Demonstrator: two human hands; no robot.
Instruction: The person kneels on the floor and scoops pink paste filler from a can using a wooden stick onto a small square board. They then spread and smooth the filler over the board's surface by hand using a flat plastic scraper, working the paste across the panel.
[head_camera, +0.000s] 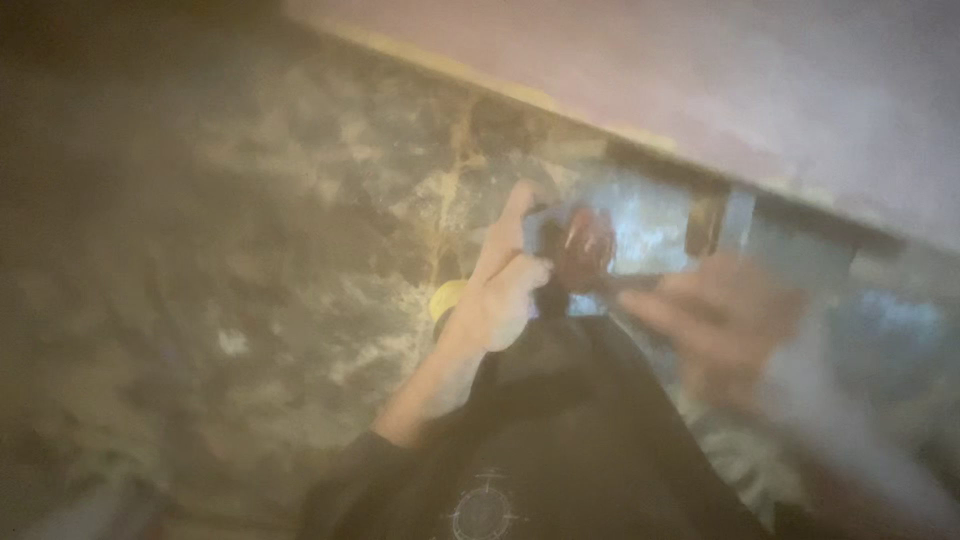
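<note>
A small dark reddish object (585, 250), too blurred to name, sits at the middle of the view, held up above a dark cloth-covered lap. The left hand (500, 290) closes around its left side: the thumb points up and away, and the curled fingers (530, 272) press against the object's lower edge. Just below it a short dark stem or handle (550, 298) runs down toward the lap, though the blur hides whether it belongs to the object.

The right hand (715, 315) is smeared by motion just to the right of the object, its fingers stretched toward it; whether it touches or grips anything cannot be told.

Behind the object lies a flat, pale blue, shiny rectangular sheet or panel (640, 225), its far edge along a dark strip (760, 205) at the foot of a pinkish wall (700, 70). A small yellow rounded thing (446, 297) peeks out just beside the left wrist, mostly hidden.

The left forearm is bare down to a dark sleeve (350, 480). The black garment (560, 430) on the lap carries a faint round pale emblem (483, 512) near the bottom edge. All around spreads a brown and cream marbled stone floor (250, 250), with a thin yellowish line (450, 70) where it meets the wall.
</note>
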